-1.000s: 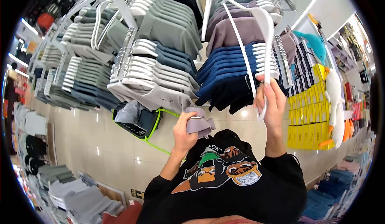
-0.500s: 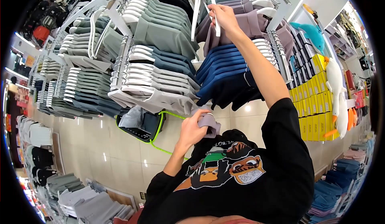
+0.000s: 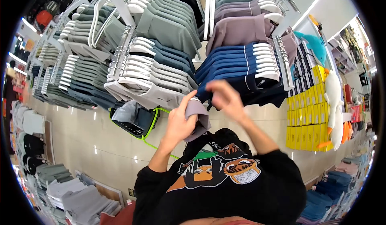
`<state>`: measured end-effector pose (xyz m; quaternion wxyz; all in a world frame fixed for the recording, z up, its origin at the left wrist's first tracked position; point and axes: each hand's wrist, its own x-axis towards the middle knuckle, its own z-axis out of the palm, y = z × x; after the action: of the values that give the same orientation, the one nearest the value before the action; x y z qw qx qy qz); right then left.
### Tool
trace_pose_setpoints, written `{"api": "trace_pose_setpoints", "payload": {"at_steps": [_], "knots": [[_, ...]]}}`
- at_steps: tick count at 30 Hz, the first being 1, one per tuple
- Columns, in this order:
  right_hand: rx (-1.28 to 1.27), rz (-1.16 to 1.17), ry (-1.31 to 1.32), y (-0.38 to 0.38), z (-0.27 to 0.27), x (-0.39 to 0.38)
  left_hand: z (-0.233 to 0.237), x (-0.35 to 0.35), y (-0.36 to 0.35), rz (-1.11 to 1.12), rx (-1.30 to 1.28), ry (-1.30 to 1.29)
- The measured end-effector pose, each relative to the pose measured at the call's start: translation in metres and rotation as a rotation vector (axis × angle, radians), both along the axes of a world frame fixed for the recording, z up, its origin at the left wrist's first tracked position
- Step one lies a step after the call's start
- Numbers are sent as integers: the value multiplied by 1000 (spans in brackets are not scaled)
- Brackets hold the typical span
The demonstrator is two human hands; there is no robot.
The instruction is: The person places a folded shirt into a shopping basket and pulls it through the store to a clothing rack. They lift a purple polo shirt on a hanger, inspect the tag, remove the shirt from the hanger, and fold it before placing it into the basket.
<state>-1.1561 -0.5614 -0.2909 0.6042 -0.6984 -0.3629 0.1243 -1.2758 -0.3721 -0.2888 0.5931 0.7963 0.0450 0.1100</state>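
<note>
My left hand [image 3: 181, 120] is closed around a mauve-grey shirt [image 3: 200, 124], bunched up with its collar-like edge at the fingers. Its lower part hangs in front of my black printed top. To the right, my right hand [image 3: 226, 100] is blurred by motion, its fingers loosely bent and apart, with nothing visible in it. It passes just in front of the navy shirts [image 3: 245, 84] on the rack. Light grey shirts [image 3: 157, 94] hang just beyond my left hand. Farther back, white empty hangers [image 3: 209, 13] hang between the rows, beside mauve shirts [image 3: 241, 29].
Grey-green shirts [image 3: 169, 23] fill the back left rail. A black basket with a green rim [image 3: 138, 122] sits on the tiled floor. Stacked yellow boxes [image 3: 307, 116], a white plush goose [image 3: 333, 96] and a teal plush toy [image 3: 315, 46] stand at right.
My right hand has let go of a white hanger at the back and come down toward my left hand. The hanger now hangs among the rails. My left hand has lifted the mauve-grey shirt slightly.
</note>
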Motion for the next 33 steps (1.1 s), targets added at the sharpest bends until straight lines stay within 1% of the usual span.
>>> {"api": "trace_pose_setpoints", "payload": {"at_steps": [1, 2, 3, 4, 5, 6, 7, 8, 9, 10, 12, 14, 15, 16, 17, 18, 19, 21, 23, 24, 25, 26, 27, 28, 30, 31, 33], "knots": [[-117, -14, -63, -4, -5, -28, 13, -1, 4, 15, -60, 21], [-237, -24, -127, -6, -9, -50, 12, 0, 6, 10, -143, 43], [-293, -10, -118, -11, -24, -58, 16, 1, 8, -14, -174, 40], [-343, 4, -111, -14, -50, -59, 22, 1, 12, -36, -198, 36], [-367, -20, -97, -18, -76, -55, 25, 3, 15, -7, -202, 30], [-371, 9, -103, -20, -85, -49, 27, 5, 18, 16, -163, -78], [-337, -46, -43, -22, -89, -45, 29, 4, 23, 40, -120, -181], [-301, -103, 21, -24, -94, -40, 35, 2, 31, 30, -119, -178], [-276, -146, -80, -24, -90, -35, 42, -2, 38, 51, -117, -123], [-288, -185, -73, -23, -79, -29, 48, -5, 45, 68, -116, -69], [-277, -290, -132, -26, -54, -16, 55, -8, 63, 145, 55, -139], [-238, -400, -276, -20, -20, -4, 60, -10, 85, 185, 218, -171], [-250, -404, -305, -16, 1, 1, 63, -10, 95, 199, 229, -122], [-266, -377, -347, -12, 18, 9, 65, -10, 104, 212, 240, -75], [-272, -351, -385, -6, 36, 15, 61, -7, 112, 273, 287, -83], [-283, -322, -387, 0, 51, 22, 55, -5, 122, 293, 374, -79], [-197, -264, -401, 9, 64, 29, 57, -4, 125, 316, 405, -50], [-226, -202, -371, 20, 89, 40, 57, -2, 133, 336, 445, -24], [-182, -156, -354, 30, 106, 47, 46, 1, 141, 284, 590, -249], [-146, -142, -334, 37, 113, 46, 43, 1, 141, 278, 599, -250], [-89, -147, -418, 43, 116, 49, 43, 1, 142, 183, 522, -160], [-69, -158, -418, 48, 122, 48, 46, 2, 143, 90, 450, -72], [-112, -168, -442, 51, 132, 47, 59, 0, 135, 11, 299, 26], [-159, -175, -466, 55, 140, 46, 62, 1, 131, -36, 173, 120], [-143, -167, -533, 60, 152, 45, 81, -1, 119, -70, 138, 216], [-209, -156, -620, 62, 160, 44, 97, -3, 111, -101, 171, 242], [-333, -121, -747, 62, 169, 46, 100, 0, 113, -178, 282, 246]]}}
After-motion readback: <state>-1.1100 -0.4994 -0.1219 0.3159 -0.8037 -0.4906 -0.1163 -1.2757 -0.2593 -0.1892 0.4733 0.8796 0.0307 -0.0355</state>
